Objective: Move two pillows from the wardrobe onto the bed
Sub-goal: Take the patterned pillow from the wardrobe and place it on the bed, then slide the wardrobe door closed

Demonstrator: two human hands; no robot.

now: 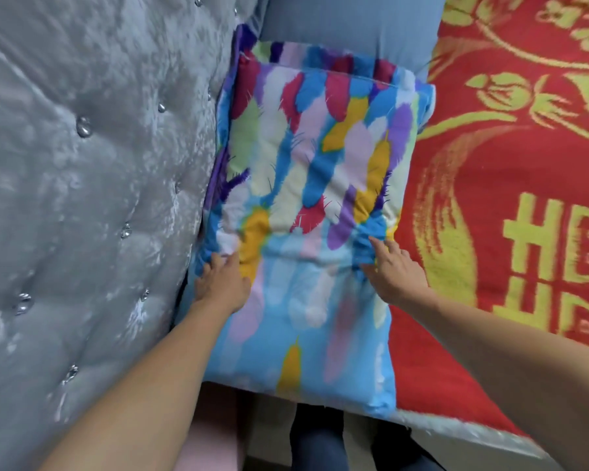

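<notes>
A pillow with a bright feather print [306,205] lies on the bed, beside the grey tufted headboard [82,198]. A second edge of the same print [242,39] shows under its far left side; I cannot tell whether that is another pillow. My left hand [221,283] pinches the cover near the left side. My right hand [395,270] grips bunched fabric near the right side. Both hands sit on the near half of the pillow.
A red blanket with yellow patterns [510,198] covers the bed to the right. A plain blue pillow [347,25] lies beyond the printed one. The bed's edge [456,433] runs along the bottom right, with my legs [317,440] below.
</notes>
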